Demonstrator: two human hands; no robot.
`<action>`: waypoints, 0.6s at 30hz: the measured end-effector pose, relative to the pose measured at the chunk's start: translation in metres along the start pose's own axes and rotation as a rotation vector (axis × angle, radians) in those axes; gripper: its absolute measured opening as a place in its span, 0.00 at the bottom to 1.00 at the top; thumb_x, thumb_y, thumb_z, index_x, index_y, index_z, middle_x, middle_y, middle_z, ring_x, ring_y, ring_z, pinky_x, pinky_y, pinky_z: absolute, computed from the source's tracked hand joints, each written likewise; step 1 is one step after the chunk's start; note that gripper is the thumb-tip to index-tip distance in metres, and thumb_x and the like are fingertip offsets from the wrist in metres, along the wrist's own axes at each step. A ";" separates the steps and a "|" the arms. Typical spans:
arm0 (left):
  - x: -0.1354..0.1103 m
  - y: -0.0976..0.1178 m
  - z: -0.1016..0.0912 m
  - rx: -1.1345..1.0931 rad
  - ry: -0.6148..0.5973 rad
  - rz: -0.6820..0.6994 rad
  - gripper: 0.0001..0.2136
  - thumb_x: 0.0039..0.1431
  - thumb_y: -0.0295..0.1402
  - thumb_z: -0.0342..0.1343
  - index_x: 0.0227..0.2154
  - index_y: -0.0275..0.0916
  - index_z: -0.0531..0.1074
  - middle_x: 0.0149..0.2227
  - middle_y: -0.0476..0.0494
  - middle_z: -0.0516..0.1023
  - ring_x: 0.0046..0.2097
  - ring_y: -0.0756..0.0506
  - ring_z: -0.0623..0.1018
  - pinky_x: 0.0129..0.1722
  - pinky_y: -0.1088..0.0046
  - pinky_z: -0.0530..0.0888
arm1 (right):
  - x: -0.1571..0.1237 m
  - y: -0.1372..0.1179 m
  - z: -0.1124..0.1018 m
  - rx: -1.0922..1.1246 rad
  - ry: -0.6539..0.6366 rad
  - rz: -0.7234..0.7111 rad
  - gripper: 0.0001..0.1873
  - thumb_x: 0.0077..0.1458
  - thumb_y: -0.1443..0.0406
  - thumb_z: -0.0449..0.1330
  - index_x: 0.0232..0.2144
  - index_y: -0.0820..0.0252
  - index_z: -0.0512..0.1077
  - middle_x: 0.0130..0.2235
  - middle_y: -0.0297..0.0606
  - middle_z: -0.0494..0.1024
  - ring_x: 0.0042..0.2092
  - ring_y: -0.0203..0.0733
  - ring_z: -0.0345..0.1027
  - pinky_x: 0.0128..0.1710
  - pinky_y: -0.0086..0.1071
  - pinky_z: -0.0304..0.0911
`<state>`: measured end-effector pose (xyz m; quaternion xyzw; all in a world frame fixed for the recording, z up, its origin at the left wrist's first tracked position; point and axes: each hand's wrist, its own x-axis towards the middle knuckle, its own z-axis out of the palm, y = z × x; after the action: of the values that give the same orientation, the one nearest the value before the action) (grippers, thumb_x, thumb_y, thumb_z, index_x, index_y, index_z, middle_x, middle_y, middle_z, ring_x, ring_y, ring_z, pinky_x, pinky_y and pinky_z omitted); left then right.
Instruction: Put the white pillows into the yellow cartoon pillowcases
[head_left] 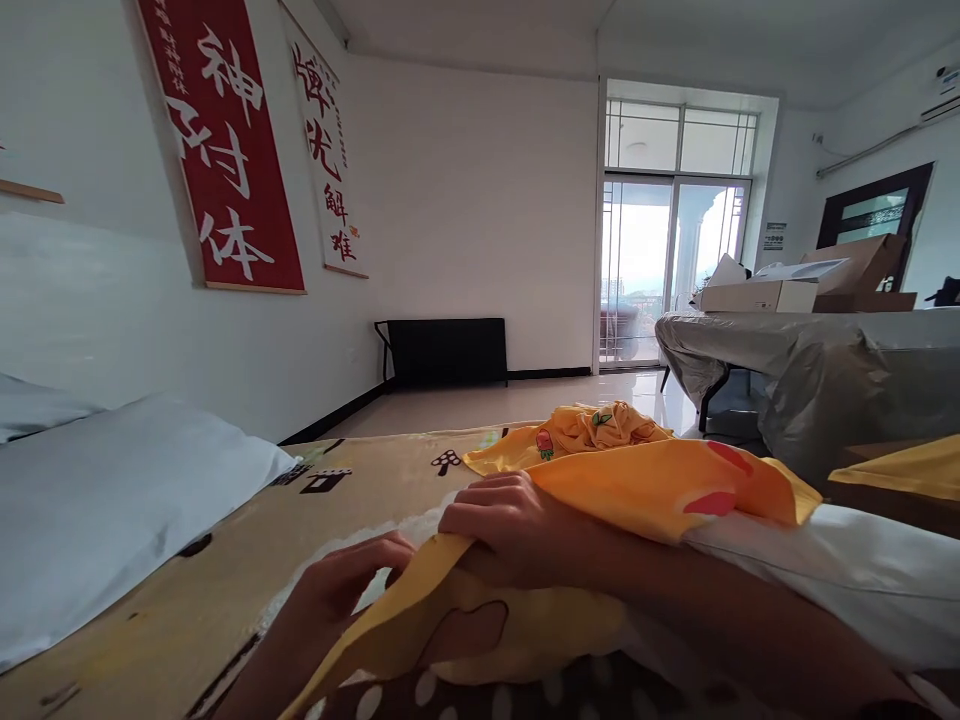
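Observation:
A yellow-orange pillowcase (pixel 420 600) with pink and red prints lies across my lap and the bed, partly spread over a white pillow (pixel 840 570). My right hand (pixel 499 515) reaches in from the right, its fingers curled over the pillowcase's folded edge. Close by on the left, my left hand (pixel 356 575) bends its fingers around the same edge; its fingertips are partly hidden by the fabric. Beyond my right hand lies a crumpled orange cloth (pixel 600 430) with strawberry prints.
A beige patterned bedspread (pixel 352 490) lies under everything. White pillows (pixel 135 500) rest along the left wall. At right stands a plastic-covered table (pixel 750 345) with open boxes (pixel 757 295). A black folded frame (pixel 450 350) leans on the far wall, left of the glass doors (pixel 637 260).

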<state>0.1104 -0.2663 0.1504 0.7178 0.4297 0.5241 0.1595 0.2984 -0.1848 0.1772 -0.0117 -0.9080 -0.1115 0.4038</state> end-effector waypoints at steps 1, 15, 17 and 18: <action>0.000 0.003 0.001 0.022 0.017 0.013 0.07 0.48 0.39 0.59 0.24 0.42 0.73 0.27 0.47 0.74 0.30 0.46 0.71 0.33 0.74 0.68 | 0.000 0.001 0.001 -0.021 0.023 -0.012 0.08 0.54 0.69 0.48 0.23 0.58 0.60 0.22 0.29 0.65 0.25 0.31 0.55 0.31 0.26 0.56; -0.007 0.016 0.012 0.240 0.238 -0.185 0.08 0.43 0.37 0.53 0.27 0.43 0.72 0.24 0.52 0.74 0.27 0.47 0.71 0.27 0.77 0.65 | 0.004 0.005 -0.004 -0.168 0.025 -0.003 0.11 0.55 0.70 0.48 0.22 0.58 0.61 0.21 0.29 0.66 0.24 0.31 0.58 0.30 0.25 0.57; -0.006 0.015 0.012 0.148 0.232 -0.212 0.09 0.44 0.40 0.54 0.29 0.43 0.71 0.27 0.50 0.75 0.30 0.46 0.73 0.27 0.77 0.67 | 0.003 0.006 -0.005 -0.154 0.017 0.008 0.11 0.55 0.70 0.47 0.21 0.58 0.60 0.20 0.28 0.66 0.24 0.31 0.57 0.30 0.26 0.57; -0.005 0.014 0.012 0.123 0.235 -0.226 0.10 0.44 0.40 0.55 0.30 0.43 0.71 0.29 0.49 0.76 0.31 0.46 0.73 0.28 0.77 0.68 | 0.003 0.006 -0.006 -0.149 0.019 0.011 0.11 0.55 0.70 0.47 0.21 0.58 0.60 0.20 0.28 0.65 0.23 0.31 0.57 0.30 0.26 0.57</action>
<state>0.1266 -0.2757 0.1520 0.6070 0.5546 0.5560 0.1218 0.3014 -0.1803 0.1838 -0.0456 -0.8932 -0.1766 0.4109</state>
